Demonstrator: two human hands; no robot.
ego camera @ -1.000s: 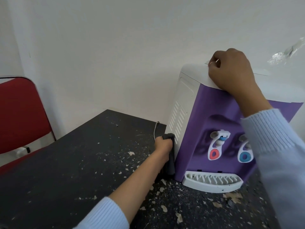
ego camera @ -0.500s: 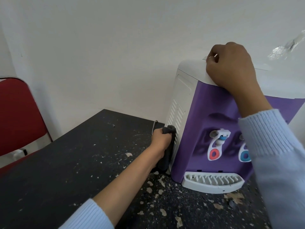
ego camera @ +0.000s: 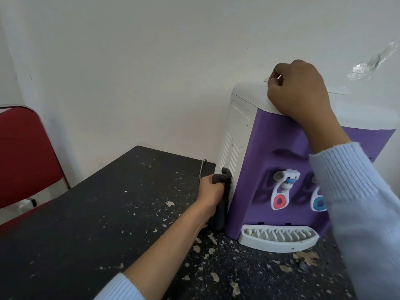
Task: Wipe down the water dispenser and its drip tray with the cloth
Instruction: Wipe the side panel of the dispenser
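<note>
Fingers of left hand (ego camera: 211, 190) clenched round dark grey cloth (ego camera: 221, 204), pressing it vs. the white left side panel of the water dispenser (ego camera: 270, 161), low down just under the vent slots. Cloth hangs from the fist down along the panel, lower end near the worktop (ego camera: 86, 224). Right hand (ego camera: 299, 89) sits on the dispenser's white top w/ fingers curled under in a loose fist, knuckles up; can't tell if it holds anything, a thin white bit shows btwn the fingers. Dispenser stands at the worktop's back right by the wall, purple front, two taps w/ red and blue levers. White drip tray (ego camera: 279, 238) at the base front, cloth not touching it. Worktop is black, littered w/ pale flakes. Red chair (ego camera: 23, 152) at left.

Vs. 1 s ago: left hand + cloth sit a bit higher on the side panel, closer to the vents; right hand same spot on top.
</note>
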